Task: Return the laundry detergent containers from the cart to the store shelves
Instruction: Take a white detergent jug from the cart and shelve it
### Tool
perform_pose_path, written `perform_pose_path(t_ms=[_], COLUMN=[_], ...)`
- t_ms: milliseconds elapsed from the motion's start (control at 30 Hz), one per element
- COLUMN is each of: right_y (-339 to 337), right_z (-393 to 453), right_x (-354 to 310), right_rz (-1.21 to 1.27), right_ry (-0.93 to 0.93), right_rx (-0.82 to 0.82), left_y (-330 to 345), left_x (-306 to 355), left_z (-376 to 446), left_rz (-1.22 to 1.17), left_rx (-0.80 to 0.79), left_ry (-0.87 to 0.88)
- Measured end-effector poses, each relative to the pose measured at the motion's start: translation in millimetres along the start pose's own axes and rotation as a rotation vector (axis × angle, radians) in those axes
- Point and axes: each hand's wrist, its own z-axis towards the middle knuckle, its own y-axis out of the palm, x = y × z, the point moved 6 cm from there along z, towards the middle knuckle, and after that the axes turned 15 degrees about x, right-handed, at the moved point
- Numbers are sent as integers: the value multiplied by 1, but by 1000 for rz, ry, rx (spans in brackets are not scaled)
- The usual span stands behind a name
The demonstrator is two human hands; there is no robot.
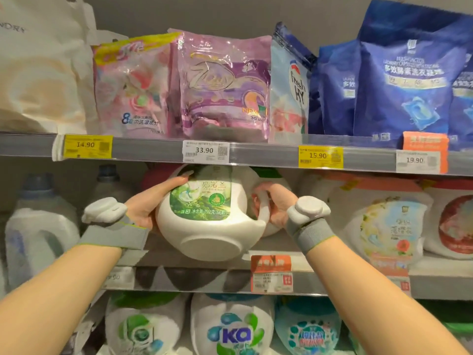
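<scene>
Holding a white detergent tub (212, 216) between both hands, the person has it raised at the front of the middle shelf (281, 244), tilted back, base towards the camera. The left hand (146, 203) cups its left side; the right hand (276, 206) grips its handle. It looks not yet set down. The cart is out of view, so what remains is unknowable.

Forearms bare, no sleeves. Each wrist: grey fabric wristband (115, 234) with green edging, bearing a rounded white sensor pod (308, 208).
</scene>
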Motion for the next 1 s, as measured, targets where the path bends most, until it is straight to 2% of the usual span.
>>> perform_pose_path(t_ms=[133,300,467,567,667,800,1000], right_y=[1,-9,-22,-31,-37,-50,-77], right_z=[8,29,45,51,55,67,73], right_x=[-8,-13,-9,-15,-16,-9,-6], right_rz=[146,244,251,170,147,254,113], right_ry=[-73,-233,-292,-377,-419,-378,-424], right_rx=[-58,-3,22,80,62,104,176], left_y=[14,24,36,47,51,59,75], left_x=[-1,-17,-34,-36,-47,-52,-59], left_z=[28,42,55,50,56,50,49], left_rz=[-137,-217,-188,-169,-151,-123,-84], left_rx=[23,-11,-50,-96,-133,-129,-119], left_ry=[-16,-4,-34,2,-30,-45,8])
